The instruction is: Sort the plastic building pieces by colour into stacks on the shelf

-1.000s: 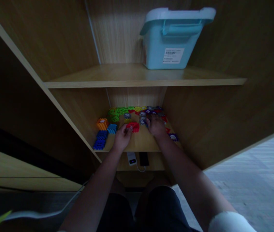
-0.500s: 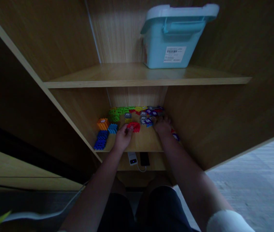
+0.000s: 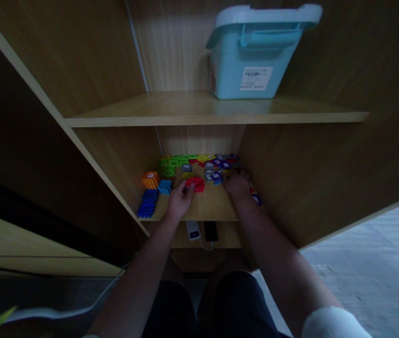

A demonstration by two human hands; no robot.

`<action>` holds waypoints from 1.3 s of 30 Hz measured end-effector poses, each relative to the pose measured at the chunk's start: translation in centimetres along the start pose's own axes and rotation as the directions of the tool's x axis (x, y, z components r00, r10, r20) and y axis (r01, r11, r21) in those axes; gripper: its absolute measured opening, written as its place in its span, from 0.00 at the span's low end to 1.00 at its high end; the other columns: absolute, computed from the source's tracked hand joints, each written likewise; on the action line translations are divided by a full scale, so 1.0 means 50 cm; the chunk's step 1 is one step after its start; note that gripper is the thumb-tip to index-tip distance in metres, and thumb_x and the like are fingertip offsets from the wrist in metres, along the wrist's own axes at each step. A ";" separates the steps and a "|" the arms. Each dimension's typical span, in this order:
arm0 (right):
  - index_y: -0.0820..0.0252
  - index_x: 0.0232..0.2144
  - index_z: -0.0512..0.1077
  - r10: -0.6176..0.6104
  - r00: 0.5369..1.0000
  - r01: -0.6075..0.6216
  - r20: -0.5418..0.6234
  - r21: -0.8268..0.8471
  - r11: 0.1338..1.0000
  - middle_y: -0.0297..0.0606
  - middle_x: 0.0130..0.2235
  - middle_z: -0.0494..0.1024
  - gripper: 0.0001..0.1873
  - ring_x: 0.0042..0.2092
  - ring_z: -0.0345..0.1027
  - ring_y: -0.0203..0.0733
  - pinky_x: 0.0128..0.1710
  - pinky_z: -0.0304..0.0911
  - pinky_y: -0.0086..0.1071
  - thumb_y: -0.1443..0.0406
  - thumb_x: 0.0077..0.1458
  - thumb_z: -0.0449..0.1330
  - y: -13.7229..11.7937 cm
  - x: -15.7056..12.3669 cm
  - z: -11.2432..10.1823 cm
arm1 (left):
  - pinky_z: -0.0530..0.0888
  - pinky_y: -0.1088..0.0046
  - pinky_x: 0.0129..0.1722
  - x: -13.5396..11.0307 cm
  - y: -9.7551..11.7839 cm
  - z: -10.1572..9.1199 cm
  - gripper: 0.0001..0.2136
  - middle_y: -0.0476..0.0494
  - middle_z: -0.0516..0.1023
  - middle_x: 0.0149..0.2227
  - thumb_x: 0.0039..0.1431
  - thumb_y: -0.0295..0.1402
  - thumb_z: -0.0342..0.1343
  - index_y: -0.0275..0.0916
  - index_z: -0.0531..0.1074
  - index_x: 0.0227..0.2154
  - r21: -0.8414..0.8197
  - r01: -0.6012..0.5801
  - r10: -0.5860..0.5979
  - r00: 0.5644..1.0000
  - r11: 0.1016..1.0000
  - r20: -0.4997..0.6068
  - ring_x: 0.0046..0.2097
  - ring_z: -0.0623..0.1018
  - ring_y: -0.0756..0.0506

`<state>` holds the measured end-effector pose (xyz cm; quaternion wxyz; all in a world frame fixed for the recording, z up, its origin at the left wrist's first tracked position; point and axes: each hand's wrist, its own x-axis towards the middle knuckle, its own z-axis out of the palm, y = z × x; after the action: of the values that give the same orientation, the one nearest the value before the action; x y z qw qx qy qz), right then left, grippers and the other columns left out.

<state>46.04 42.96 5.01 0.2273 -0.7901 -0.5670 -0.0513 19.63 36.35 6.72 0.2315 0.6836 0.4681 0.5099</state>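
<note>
Colourful plastic building blocks lie on a low wooden shelf. My left hand rests on the shelf with its fingertips closed on a red block. My right hand lies knuckles up among the purple and grey blocks at the right, fingers curled down onto them; what they grip is hidden. Green blocks run along the back. An orange block and blue blocks sit at the left.
A light blue lidded storage bin with a barcode label stands on the upper shelf. A white device with a cable and a black phone lie on the board below. My knees are at the bottom.
My right hand has slid to the right and slightly back, from the grey blocks in the middle toward the right wall. My left hand has stayed on the red block.
</note>
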 end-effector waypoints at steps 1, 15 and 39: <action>0.74 0.60 0.75 -0.012 1.000 0.012 -0.009 0.001 1.000 0.71 0.62 0.72 0.35 0.63 0.66 0.72 0.63 0.61 0.61 0.48 0.70 0.54 0.002 0.000 0.003 | 0.72 0.70 0.37 0.000 0.001 0.000 0.09 0.48 0.80 0.33 0.72 0.40 0.56 0.43 0.74 0.37 -0.001 -0.001 0.001 1.000 1.000 0.002 0.35 0.79 0.46; 0.57 0.53 0.75 -0.217 0.898 0.413 -0.382 0.565 0.715 0.51 0.53 0.80 0.16 0.55 0.75 0.54 0.59 0.71 0.50 0.59 0.68 0.55 0.006 -0.003 -0.036 | 0.71 0.70 0.38 0.002 -0.009 0.003 0.11 0.48 0.79 0.32 0.71 0.42 0.56 0.42 0.74 0.36 -0.039 -0.007 0.007 1.000 0.999 -0.001 0.35 0.77 0.46; 0.51 0.37 0.73 -0.526 0.743 0.669 -0.415 0.502 0.549 0.40 0.52 0.84 0.11 0.53 0.78 0.48 0.55 0.73 0.44 0.73 0.63 0.56 -0.035 -0.053 -0.058 | 0.80 0.64 0.46 0.004 -0.021 0.009 0.10 0.42 0.84 0.42 0.71 0.43 0.58 0.43 0.74 0.47 -0.098 -0.004 -0.007 0.993 0.995 -0.115 0.43 0.84 0.42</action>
<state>44.04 39.89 7.24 0.5029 -0.4156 -0.7576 -0.0212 19.61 37.09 5.82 0.2377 0.6405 0.4556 0.5707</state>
